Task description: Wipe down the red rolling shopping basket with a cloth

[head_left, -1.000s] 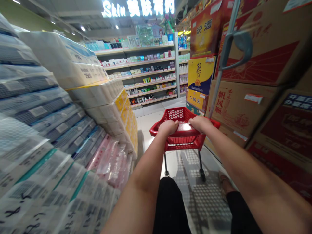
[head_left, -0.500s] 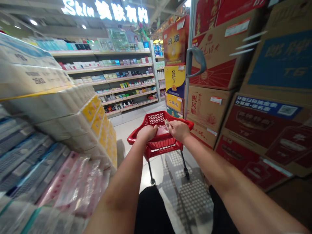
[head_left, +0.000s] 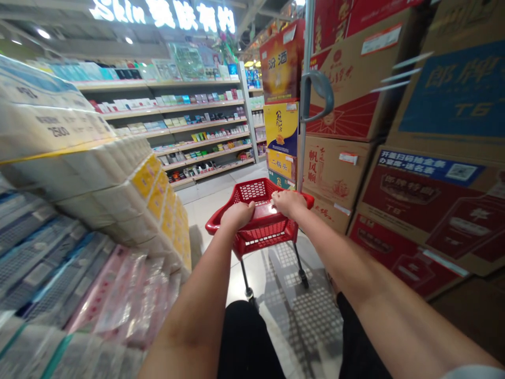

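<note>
A red plastic shopping cart (head_left: 258,190) with a mesh basket stands right in front of me. My left hand (head_left: 239,215) is wrapped round the left part of its handle bar. On the right part rests my right hand (head_left: 289,202), its fingers curled over the bar. Something small and whitish (head_left: 273,199) shows by the right fingertips; I cannot make out what it is. Between the two hands a flat, shiny panel (head_left: 263,210) of the handle is visible.
Stacked paper packs (head_left: 98,173) and plastic-wrapped bundles (head_left: 130,300) line the left side. Tall piles of cartons (head_left: 335,173) stand close on the right, with a metal pole and grey handle (head_left: 319,97) before them. Shelves of small boxed goods (head_left: 189,123) run across the back.
My right hand has lowered and flattened onto the handle bar, and less of the whitish thing shows at its fingertips. The left hand keeps its hold; the view has shifted slightly.
</note>
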Demonstrator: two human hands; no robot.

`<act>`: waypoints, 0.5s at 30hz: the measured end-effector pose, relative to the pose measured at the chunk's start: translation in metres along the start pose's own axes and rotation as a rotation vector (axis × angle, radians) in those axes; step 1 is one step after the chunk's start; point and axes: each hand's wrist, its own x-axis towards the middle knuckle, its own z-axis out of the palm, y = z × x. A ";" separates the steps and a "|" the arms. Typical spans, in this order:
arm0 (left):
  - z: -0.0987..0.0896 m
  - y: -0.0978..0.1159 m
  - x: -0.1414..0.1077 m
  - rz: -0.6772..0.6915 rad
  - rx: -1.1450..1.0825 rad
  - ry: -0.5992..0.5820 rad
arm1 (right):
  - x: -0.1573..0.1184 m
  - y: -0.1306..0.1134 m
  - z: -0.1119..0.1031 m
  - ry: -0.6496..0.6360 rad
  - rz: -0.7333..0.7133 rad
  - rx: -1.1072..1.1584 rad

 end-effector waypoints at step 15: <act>-0.001 -0.016 0.011 -0.010 0.012 -0.040 | 0.015 -0.009 -0.005 -0.055 -0.005 0.093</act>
